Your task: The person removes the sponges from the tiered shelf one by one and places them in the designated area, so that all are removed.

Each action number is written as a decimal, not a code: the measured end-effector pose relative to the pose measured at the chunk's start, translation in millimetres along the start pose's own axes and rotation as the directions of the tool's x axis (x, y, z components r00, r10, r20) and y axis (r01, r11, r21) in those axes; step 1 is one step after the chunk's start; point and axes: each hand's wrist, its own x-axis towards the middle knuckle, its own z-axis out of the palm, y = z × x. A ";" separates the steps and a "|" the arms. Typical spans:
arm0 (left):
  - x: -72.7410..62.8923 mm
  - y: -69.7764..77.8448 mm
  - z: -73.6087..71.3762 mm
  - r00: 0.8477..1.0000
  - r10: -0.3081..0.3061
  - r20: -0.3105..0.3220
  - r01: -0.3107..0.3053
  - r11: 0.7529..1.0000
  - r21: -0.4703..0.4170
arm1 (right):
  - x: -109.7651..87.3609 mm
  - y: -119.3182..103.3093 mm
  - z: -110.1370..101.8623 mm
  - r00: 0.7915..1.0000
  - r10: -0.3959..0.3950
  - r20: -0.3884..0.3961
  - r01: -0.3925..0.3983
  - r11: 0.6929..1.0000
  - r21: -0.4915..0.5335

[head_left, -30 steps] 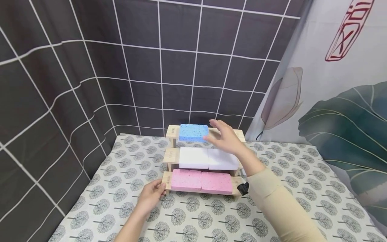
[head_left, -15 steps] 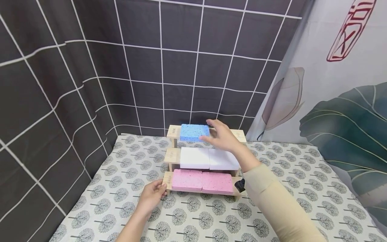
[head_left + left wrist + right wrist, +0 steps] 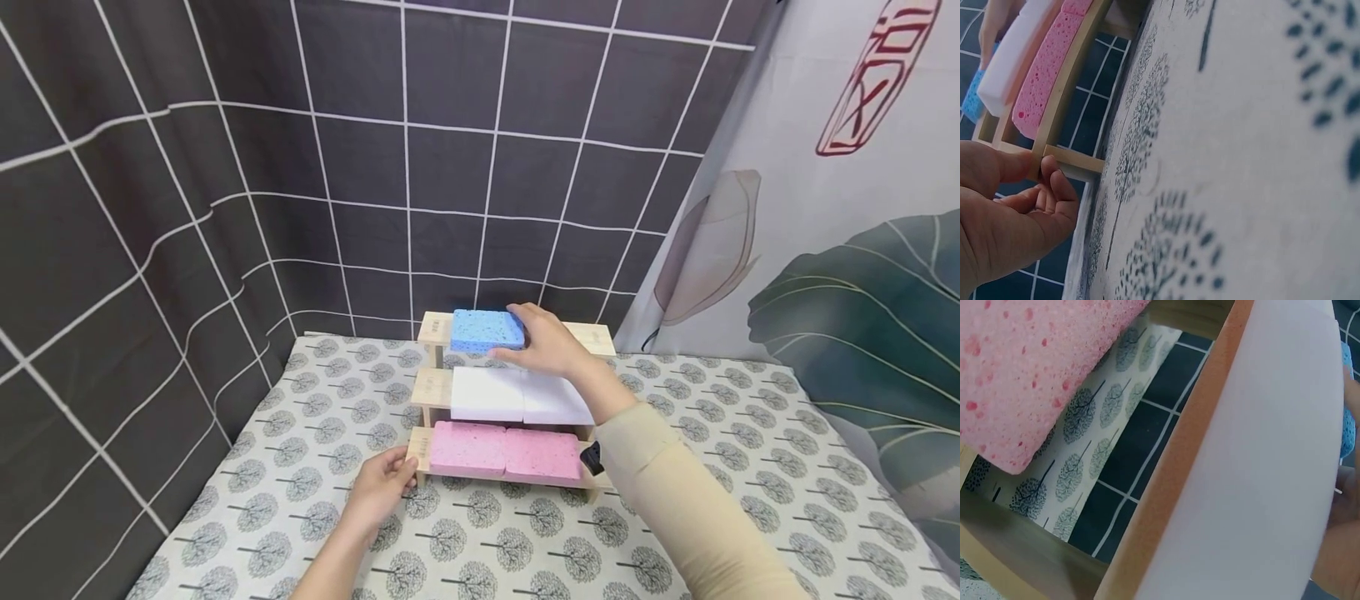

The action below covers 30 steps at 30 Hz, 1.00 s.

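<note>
A three-tier wooden rack (image 3: pixel 433 387) stands on the patterned cloth. On its top tier lies a blue sponge (image 3: pixel 486 331). My right hand (image 3: pixel 551 343) grips the sponge's right end, thumb at the front edge and fingers behind. The middle tier bears two white sponges (image 3: pixel 487 393) side by side; the bottom tier bears two pink sponges (image 3: pixel 468 448). My left hand (image 3: pixel 381 487) pinches the left end of the bottom tier between thumb and fingers, as the left wrist view shows at the wooden edge (image 3: pixel 1063 94). In the right wrist view, a white sponge (image 3: pixel 1247 462) partly hides the right hand (image 3: pixel 1341 531).
A dark curtain (image 3: pixel 450 171) with a white grid hangs behind and to the left. At the right hangs a pale cloth with a leaf print (image 3: pixel 862 325). The tree-print tablecloth (image 3: pixel 315 425) spreads around the rack, and a black wrist device (image 3: pixel 592 457) sits below the right sleeve.
My right hand's fingers have closed in from around the blue sponge's right side onto its end. The left hand stays on the rack. The head view has shifted slightly.
</note>
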 end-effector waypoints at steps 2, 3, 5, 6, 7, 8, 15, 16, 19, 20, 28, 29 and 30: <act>0.3 -0.7 0.6 1.000 0.004 0.003 -0.004 1.000 -0.002 | 0.2 1.1 1.2 1.000 -0.004 -0.013 0.004 1.000 0.001; 0.4 -1.0 0.9 1.000 0.005 0.004 -0.005 1.000 -0.003 | 0.0 1.4 1.5 1.000 -0.007 -0.021 0.007 1.000 0.002; 0.7 -1.7 1.1 1.000 0.006 0.005 -0.006 1.000 -0.004 | -0.4 2.3 1.9 0.999 -0.013 -0.036 0.013 1.000 0.005; 0.7 -1.9 1.1 1.000 0.006 0.006 -0.006 1.000 -0.006 | -0.7 2.9 1.9 0.999 -0.013 -0.041 0.014 1.000 0.007; 0.6 -2.1 1.1 1.000 0.006 0.008 -0.006 1.000 -0.006 | -1.3 3.1 1.6 0.999 -0.014 -0.045 0.015 1.000 0.009; 0.6 -2.1 0.9 1.000 0.005 0.008 -0.005 1.000 -0.005 | -2.0 3.1 1.1 0.999 -0.015 -0.047 0.016 1.000 0.010; 1.2 -1.6 -1.0 1.000 -0.009 0.020 0.009 1.000 -0.025 | -9.6 4.3 -5.1 0.996 -0.032 -0.087 0.035 0.999 0.035; 1.2 -1.2 -1.1 1.000 -0.009 0.022 0.010 1.000 -0.028 | -11.5 4.8 -6.2 0.995 -0.030 -0.096 0.034 0.999 0.043; 1.3 -0.5 -0.9 1.000 -0.008 0.025 0.009 1.000 -0.027 | -16.9 6.3 -9.4 0.993 -0.023 -0.116 0.030 0.998 0.058; 1.2 -0.2 -0.7 1.000 -0.008 0.024 0.009 1.000 -0.025 | -18.5 6.7 -10.2 0.992 -0.026 -0.121 0.033 0.998 0.059; 1.1 -0.2 -0.5 1.000 -0.013 0.021 0.014 1.000 -0.015 | -30.4 6.4 -15.4 0.991 -0.020 -0.133 0.026 0.999 0.041; 1.1 -0.4 -0.7 1.000 -0.016 0.020 0.017 1.000 -0.013 | -31.8 6.4 -15.7 0.991 -0.017 -0.133 0.022 0.999 0.040; 1.1 -0.6 -1.1 1.000 -0.019 0.018 0.019 1.000 -0.012 | -33.0 6.5 -16.1 0.991 -0.014 -0.133 0.020 0.999 0.040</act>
